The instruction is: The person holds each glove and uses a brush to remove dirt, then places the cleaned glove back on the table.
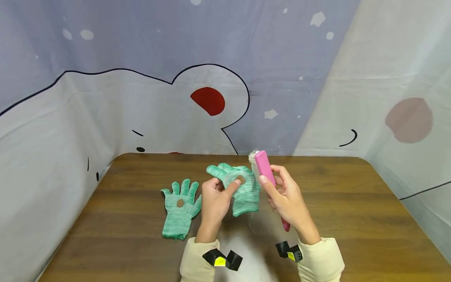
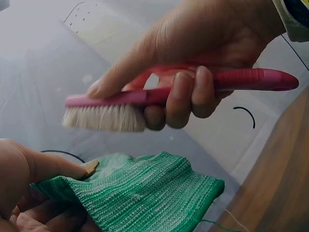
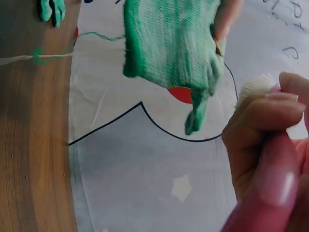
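Observation:
My left hand [image 1: 215, 201] pinches a green knitted glove [image 1: 247, 196] above the table, thumb on top beside a brown patch [image 1: 241, 179] on its palm. The glove's cuff faces the right, with loose threads hanging from it. In my right hand [image 1: 288, 199] is a pink brush [image 2: 159, 94] with pale bristles [image 2: 104, 117]; the thumb lies along its back and the fingers curl round the handle. The left wrist view shows the bristles facing down, a gap above the glove. A second green glove [image 1: 177, 221] lies flat on the table to the left, its own brown patch up.
The wooden table [image 1: 352, 219] reaches back to a printed cloth [image 1: 275, 78] that hangs behind and at both sides. Small black devices with yellow labels sit on both wrists, over cream sleeves [image 1: 318, 262].

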Available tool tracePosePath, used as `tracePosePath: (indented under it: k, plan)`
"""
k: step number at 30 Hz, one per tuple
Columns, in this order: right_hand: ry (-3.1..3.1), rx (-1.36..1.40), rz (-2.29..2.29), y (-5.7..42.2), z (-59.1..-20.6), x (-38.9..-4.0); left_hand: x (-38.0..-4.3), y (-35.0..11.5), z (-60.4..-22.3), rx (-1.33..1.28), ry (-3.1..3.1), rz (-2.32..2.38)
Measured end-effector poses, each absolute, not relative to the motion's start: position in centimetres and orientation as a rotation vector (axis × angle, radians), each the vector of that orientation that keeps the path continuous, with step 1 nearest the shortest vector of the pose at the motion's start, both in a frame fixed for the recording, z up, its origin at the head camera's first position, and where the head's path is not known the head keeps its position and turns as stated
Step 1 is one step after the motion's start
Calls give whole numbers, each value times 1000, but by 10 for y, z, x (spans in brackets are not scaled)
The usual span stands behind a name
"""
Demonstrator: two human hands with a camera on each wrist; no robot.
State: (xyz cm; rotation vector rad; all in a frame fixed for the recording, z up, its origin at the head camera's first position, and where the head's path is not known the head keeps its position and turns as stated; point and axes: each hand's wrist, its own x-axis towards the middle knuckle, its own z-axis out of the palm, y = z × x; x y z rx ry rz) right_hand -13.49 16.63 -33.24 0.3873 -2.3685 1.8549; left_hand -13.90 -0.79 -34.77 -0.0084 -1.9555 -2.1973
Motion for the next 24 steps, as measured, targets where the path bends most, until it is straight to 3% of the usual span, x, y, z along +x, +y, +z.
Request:
tracePosePath:
  k: [6, 24]
  plan:
    - [-2423, 479, 1756, 148, -317, -123, -128, -6, -330, -38, -1949, -2206]
    - [-2410, 464, 1467, 125, -308, -108, -138, -6, -345, 48, -1963, -2018]
